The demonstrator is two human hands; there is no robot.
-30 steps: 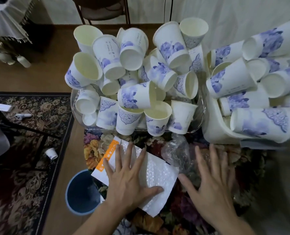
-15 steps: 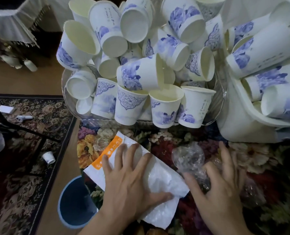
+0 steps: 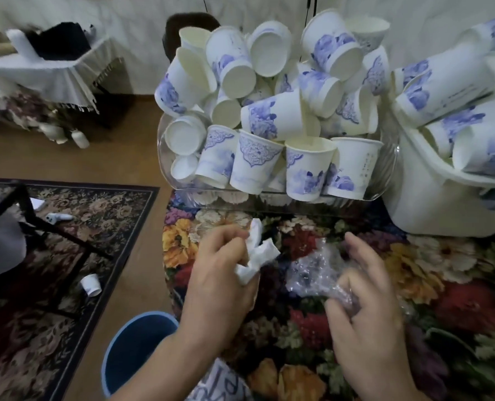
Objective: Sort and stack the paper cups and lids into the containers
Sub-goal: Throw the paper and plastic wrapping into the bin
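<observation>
White paper cups (image 3: pixel 265 120) with blue floral prints lie heaped at jumbled angles in a clear container (image 3: pixel 385 180); more cups (image 3: pixel 442 91) fill the white container (image 3: pixel 419 204) beside it.

Clear plastic tray (image 3: pixel 385 180) heaped with blue-printed paper cups (image 3: pixel 272 120), frame centre top. White tub (image 3: pixel 419 204) of cups upper right. Blue round bin (image 3: pixel 130 351) lower left.

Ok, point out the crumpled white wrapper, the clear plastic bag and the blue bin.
crumpled white wrapper (image 3: pixel 256 257), head view, on its bunched middle.
clear plastic bag (image 3: pixel 312 267), head view, on its crinkled middle.
blue bin (image 3: pixel 130 354), head view, on its dark inside.
</observation>
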